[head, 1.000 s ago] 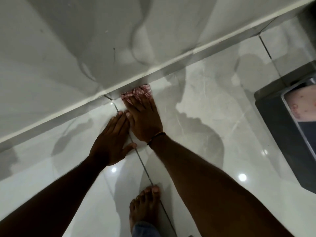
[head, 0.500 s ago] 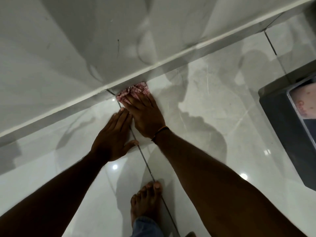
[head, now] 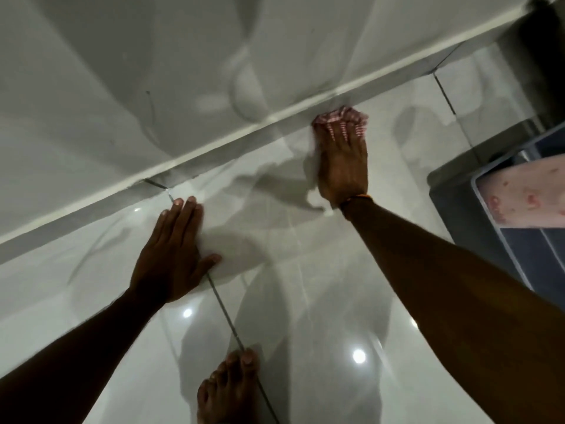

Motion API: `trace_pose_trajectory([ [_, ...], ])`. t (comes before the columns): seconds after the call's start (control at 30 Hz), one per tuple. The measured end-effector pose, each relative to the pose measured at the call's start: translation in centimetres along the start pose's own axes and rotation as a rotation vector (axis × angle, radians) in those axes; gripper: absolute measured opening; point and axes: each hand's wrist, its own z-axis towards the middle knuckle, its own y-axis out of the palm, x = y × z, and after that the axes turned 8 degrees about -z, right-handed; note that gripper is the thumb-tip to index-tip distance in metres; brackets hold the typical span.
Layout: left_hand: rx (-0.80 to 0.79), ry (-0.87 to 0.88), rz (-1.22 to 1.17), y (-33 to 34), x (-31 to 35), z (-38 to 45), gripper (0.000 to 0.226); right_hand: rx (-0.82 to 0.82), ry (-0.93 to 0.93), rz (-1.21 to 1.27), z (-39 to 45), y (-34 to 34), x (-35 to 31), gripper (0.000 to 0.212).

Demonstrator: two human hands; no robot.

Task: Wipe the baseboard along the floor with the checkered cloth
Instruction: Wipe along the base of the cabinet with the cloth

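The grey baseboard (head: pixel 214 157) runs diagonally from lower left to upper right where the wall meets the glossy tiled floor. A red-and-white checkered cloth (head: pixel 339 116) is bunched against the baseboard right of centre. My right hand (head: pixel 342 160) presses flat on the cloth, fingers pointing at the wall; most of the cloth is hidden under them. My left hand (head: pixel 174 249) lies flat on the floor tile to the left, fingers together, holding nothing, apart from the baseboard.
A dark container (head: pixel 516 209) with a clear rim and pink patterned contents stands on the floor at the right edge. My bare foot (head: pixel 226 390) is planted at bottom centre on a tile joint. White wall (head: pixel 153 71) above the baseboard.
My right hand has slid the cloth to the right along the baseboard, away from the left hand. The left hand stays planted on the tile.
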Motion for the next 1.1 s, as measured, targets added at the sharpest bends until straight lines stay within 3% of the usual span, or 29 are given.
trace_pose_trajectory([
  [0.13,0.058,-0.041,-0.027,1.1,-0.2,0.1,0.102,0.01,0.069,0.008,2.0,-0.6,4.9,0.055],
  [0.4,0.119,-0.008,-0.029,2.3,-1.3,0.3,0.103,-0.12,0.464,-0.107,9.2,-2.4,13.2,0.059],
  [0.57,0.096,-0.006,0.003,2.1,-1.5,0.5,0.104,-0.135,0.481,-0.064,8.9,-2.2,13.3,0.061],
  [0.7,0.089,-0.024,0.024,1.9,-1.1,0.5,0.104,-0.034,0.28,-0.088,3.9,-0.3,6.9,0.058],
  [0.87,0.036,-0.013,0.042,1.0,-0.7,0.4,0.103,0.039,0.049,0.069,-3.1,1.8,-7.6,0.053],
  [1.0,0.001,-0.101,0.017,0.2,-0.4,-0.2,0.112,-0.037,-0.193,0.179,-7.9,2.4,-18.3,0.059],
  [1.1,0.041,-0.146,0.039,0.2,-0.5,-1.5,0.106,-0.092,-0.283,0.204,-9.0,2.3,-21.2,0.054],
])
